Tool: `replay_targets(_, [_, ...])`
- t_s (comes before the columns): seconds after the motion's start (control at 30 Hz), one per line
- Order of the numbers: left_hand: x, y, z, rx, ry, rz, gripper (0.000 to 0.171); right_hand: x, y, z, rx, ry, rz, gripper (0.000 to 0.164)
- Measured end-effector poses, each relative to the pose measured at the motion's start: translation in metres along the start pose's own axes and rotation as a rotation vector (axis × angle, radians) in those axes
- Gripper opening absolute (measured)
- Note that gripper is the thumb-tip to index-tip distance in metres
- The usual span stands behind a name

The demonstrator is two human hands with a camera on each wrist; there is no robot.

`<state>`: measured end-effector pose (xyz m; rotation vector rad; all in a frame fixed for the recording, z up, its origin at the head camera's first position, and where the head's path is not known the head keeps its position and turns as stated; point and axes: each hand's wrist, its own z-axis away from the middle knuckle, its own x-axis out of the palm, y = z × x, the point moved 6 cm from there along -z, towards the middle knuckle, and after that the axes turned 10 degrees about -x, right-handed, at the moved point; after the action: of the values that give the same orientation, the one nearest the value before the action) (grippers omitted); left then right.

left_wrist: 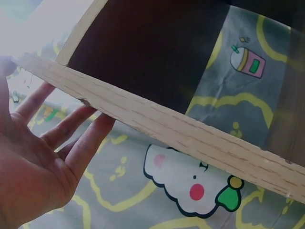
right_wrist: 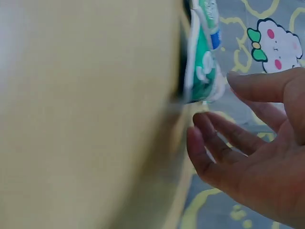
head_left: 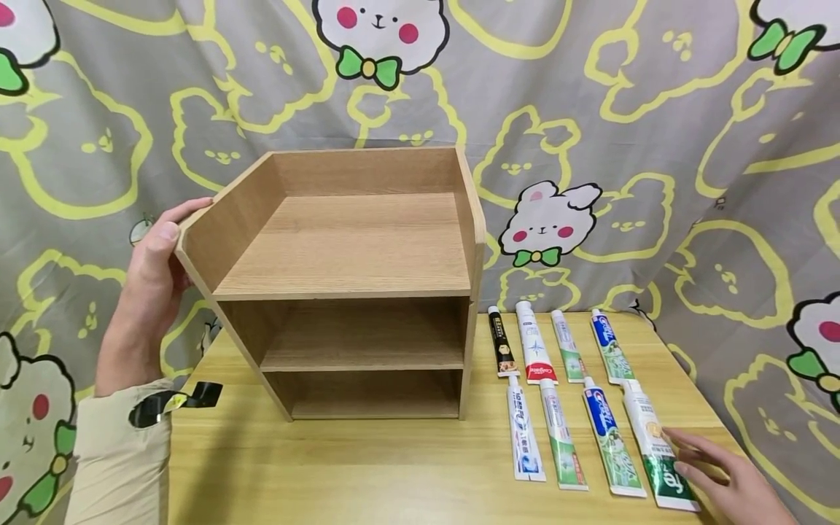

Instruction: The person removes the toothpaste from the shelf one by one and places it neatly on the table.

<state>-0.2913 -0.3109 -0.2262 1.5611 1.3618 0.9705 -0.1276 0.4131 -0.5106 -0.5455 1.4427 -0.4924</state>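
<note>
A light wooden shelf [head_left: 367, 284] with an open top and two compartments below stands on the table, its open front facing me. My left hand [head_left: 154, 270] grips the upper front corner of its left side panel. In the left wrist view, the fingers [left_wrist: 88, 138] lie along one side of the panel edge [left_wrist: 157, 107]. At the right, my right hand [head_left: 735, 481] hovers by a white and green toothpaste tube [head_left: 659, 445], fingers loosely bent and thumb apart. The right wrist view shows a gap between thumb and fingers, with the tube's green end [right_wrist: 202, 71] just beyond them.
More toothpaste tubes lie in two rows right of the shelf, among them a black one [head_left: 502, 343], a red and white one [head_left: 536, 343] and a blue and green one [head_left: 613, 437]. A patterned curtain [head_left: 420, 109] hangs behind the wooden table [head_left: 367, 474].
</note>
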Motion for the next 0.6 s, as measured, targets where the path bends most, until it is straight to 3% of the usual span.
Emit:
replay_targets(0.1, [-0.002, 0.0, 0.001, -0.021, 0.006, -0.032, 0.056, -0.009, -0.014, -0.004, -0.05, 0.071, 0.043, 0.056])
replay_targets(0.3, [-0.004, 0.003, 0.006, -0.034, -0.022, -0.04, 0.051, -0.027, -0.049, -0.016, -0.226, 0.225, 0.116, 0.05])
replay_targets(0.6, [-0.025, -0.002, 0.028, 0.09, -0.062, -0.014, 0.045, -0.041, -0.091, -0.038, -0.39, 0.33, 0.177, 0.054])
